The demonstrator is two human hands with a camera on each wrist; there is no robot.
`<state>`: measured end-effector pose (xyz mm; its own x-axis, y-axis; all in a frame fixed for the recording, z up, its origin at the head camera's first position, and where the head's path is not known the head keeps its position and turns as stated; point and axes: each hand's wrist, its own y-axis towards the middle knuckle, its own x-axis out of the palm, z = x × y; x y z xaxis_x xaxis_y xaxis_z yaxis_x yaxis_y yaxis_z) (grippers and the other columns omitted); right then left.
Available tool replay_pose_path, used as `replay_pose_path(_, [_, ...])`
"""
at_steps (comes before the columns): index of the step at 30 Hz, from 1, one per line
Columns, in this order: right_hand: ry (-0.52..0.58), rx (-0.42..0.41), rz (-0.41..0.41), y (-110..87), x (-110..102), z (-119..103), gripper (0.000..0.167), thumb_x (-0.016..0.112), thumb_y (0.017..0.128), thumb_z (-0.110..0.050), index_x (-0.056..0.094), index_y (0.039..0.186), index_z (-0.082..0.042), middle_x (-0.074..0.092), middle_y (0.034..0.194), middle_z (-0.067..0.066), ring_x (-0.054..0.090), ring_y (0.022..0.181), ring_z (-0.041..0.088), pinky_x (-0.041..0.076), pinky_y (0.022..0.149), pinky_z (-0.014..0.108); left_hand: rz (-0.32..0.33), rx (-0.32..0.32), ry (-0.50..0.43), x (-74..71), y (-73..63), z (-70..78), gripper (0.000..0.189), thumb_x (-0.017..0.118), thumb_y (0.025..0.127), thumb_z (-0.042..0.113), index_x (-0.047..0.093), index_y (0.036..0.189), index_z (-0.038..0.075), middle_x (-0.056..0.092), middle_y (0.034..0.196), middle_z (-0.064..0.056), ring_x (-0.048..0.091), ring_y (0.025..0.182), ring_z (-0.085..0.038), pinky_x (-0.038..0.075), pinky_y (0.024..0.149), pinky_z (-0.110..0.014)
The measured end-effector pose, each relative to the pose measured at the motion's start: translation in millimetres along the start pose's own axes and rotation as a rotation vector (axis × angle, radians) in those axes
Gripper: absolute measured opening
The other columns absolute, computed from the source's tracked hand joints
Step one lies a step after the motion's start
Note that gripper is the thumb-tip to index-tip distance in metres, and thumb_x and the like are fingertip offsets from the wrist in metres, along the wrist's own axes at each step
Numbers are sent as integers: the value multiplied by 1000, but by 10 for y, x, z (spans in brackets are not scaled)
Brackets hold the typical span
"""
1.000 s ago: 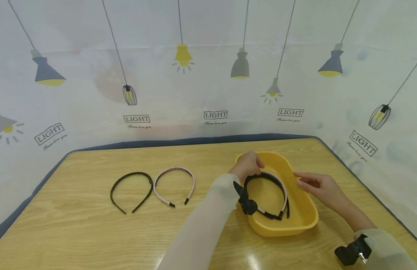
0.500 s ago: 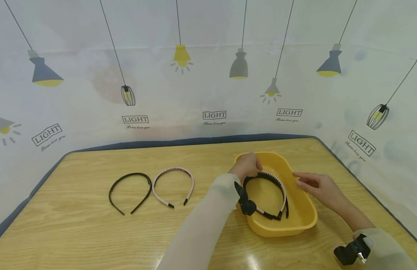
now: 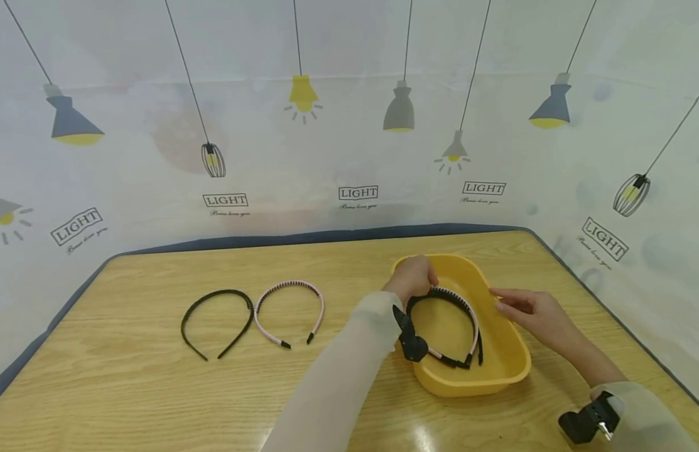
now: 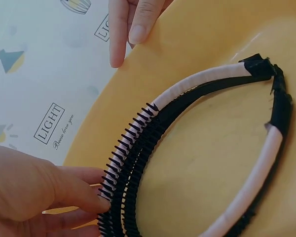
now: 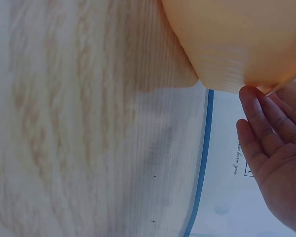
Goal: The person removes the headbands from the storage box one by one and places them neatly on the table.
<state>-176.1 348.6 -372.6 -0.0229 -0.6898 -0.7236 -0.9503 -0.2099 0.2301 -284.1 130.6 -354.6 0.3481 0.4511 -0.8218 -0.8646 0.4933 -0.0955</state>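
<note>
In the head view, a yellow plastic bin (image 3: 498, 370) stands at the table's right. Inside lie nested headbands: a pink headband (image 4: 246, 200) with black teeth and tips, and a black headband (image 4: 200, 94) against it. My left hand (image 3: 412, 277) reaches over the far left rim and pinches the toothed top of the headbands; how many it grips is hidden. With fingers fairly straight, my right hand (image 3: 544, 317) touches the bin's right rim. Its fingertips (image 5: 249, 96) meet the outside of the rim in the right wrist view.
On the wooden table (image 3: 157, 402), left of the bin, lie another black headband (image 3: 185, 317) and another pink headband (image 3: 323, 307), side by side. A wall covering (image 3: 304, 144) printed with lamps rises behind the table, whose edge shows dark blue.
The whole scene shifts slightly left as the head camera turns a little. Both hands stay in place on the headbands and the bin rim.
</note>
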Motion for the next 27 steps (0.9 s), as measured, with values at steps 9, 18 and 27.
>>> replay_pose_path(9, [6,6,-1,1,5,22,36,57,91,-14,56,123,4,61,112,21,60,88,0,50,69,20,6,46,31,-2,-6,-10,27,63,83,-4,73,101,13,67,101,2,59,96,-13,50,72,-21])
replay_pose_path(18, [4,15,3,3,7,11,37,57,92,-15,56,122,4,60,113,22,59,88,-2,50,70,19,11,90,-40,-38,-35,-26,24,63,81,-4,73,99,8,68,101,-2,60,97,-17,49,66,-19])
replay_pose_path(27, [-9,30,-2,2,2,-5,38,57,92,-17,56,123,4,59,115,22,59,89,1,50,70,19,37,137,-109,-132,7,-59,23,62,81,-5,74,97,8,68,98,-2,60,96,-16,48,66,-18])
